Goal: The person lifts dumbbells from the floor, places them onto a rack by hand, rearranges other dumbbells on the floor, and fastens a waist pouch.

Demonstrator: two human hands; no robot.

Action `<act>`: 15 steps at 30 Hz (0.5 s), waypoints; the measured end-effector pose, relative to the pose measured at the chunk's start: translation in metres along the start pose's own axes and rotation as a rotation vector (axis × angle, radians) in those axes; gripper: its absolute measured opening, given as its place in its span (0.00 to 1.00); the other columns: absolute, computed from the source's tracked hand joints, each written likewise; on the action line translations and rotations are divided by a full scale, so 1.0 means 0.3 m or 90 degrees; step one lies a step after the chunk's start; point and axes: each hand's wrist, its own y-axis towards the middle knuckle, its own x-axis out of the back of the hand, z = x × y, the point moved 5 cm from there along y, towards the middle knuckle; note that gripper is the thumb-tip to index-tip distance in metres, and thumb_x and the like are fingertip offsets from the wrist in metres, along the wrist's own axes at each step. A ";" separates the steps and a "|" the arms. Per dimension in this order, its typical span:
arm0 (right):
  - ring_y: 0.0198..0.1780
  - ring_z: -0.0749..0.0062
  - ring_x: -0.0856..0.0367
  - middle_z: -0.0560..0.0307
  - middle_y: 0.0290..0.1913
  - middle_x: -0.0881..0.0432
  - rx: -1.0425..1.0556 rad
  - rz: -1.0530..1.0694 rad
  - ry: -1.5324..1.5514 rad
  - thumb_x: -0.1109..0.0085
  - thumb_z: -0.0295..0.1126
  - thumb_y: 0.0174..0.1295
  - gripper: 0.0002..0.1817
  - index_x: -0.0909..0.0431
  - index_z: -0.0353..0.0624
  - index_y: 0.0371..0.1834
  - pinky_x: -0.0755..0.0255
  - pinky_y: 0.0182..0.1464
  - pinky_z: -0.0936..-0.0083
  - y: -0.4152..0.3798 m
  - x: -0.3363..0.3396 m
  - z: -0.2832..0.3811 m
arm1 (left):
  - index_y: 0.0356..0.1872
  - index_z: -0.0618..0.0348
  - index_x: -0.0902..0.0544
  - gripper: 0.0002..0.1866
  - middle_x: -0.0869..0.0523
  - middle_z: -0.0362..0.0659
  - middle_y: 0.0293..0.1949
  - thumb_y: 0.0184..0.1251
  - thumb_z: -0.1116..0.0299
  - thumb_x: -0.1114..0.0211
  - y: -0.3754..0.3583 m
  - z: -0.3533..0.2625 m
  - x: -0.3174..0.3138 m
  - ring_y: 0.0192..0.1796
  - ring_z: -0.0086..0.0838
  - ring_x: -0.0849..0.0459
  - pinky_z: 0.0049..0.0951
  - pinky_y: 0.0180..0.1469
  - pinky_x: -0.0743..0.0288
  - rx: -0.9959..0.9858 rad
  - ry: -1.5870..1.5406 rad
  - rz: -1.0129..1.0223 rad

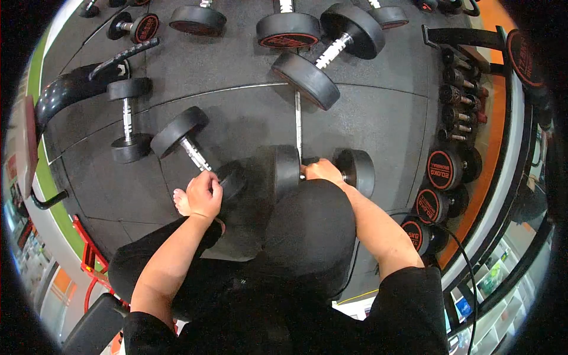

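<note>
My right hand (pixel 325 171) is wrapped round the handle of a black dumbbell (pixel 359 171) lying on the floor between my legs. Part of that dumbbell is hidden by my knee and hand. With its fingers curled, my left hand (pixel 204 196) is at the lower end of the silver handle of another dumbbell (pixel 180 130), beside its near head. That dumbbell lies at a slant on the floor, and the fingertips are partly hidden. Bare toes (pixel 181 202) show just left of my left hand.
A dumbbell (pixel 128 118) lies farther left, near a black machine frame (pixel 74 89). Ahead, a large dumbbell (pixel 332 53) rests on the black mat floor (pixel 236 112), with several more behind. On the right, a row of dumbbells (pixel 444 168) lines an orange edge. A black cable (pixel 464 254) hangs there.
</note>
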 end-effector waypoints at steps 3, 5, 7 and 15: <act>0.39 0.49 0.10 0.43 0.33 0.11 -0.006 0.001 -0.004 0.45 0.41 0.63 0.17 0.15 0.44 0.47 0.20 0.47 0.55 -0.001 0.002 0.003 | 0.31 0.55 0.21 0.01 0.20 0.44 0.23 0.59 0.72 0.37 -0.002 -0.002 0.001 0.30 0.43 0.19 0.42 0.39 0.28 -0.003 0.005 -0.013; 0.39 0.49 0.10 0.43 0.33 0.11 -0.004 -0.002 -0.015 0.44 0.41 0.63 0.17 0.15 0.44 0.47 0.20 0.47 0.55 -0.001 -0.004 0.000 | 0.31 0.55 0.21 0.02 0.20 0.44 0.23 0.59 0.72 0.37 -0.002 0.005 -0.004 0.30 0.43 0.19 0.42 0.39 0.28 -0.004 0.004 -0.011; 0.39 0.49 0.10 0.43 0.33 0.11 -0.001 0.008 -0.020 0.44 0.41 0.62 0.17 0.15 0.43 0.47 0.20 0.47 0.55 0.003 -0.012 -0.005 | 0.31 0.55 0.21 0.02 0.20 0.44 0.23 0.59 0.72 0.37 -0.003 0.005 -0.005 0.30 0.43 0.19 0.42 0.39 0.28 -0.004 0.005 -0.009; 0.40 0.48 0.10 0.42 0.35 0.11 -0.026 0.015 -0.009 0.44 0.42 0.64 0.17 0.15 0.44 0.47 0.20 0.48 0.55 0.002 -0.007 -0.005 | 0.31 0.55 0.22 0.02 0.20 0.45 0.24 0.59 0.71 0.37 0.006 -0.028 0.014 0.30 0.44 0.20 0.43 0.39 0.28 0.004 0.024 -0.003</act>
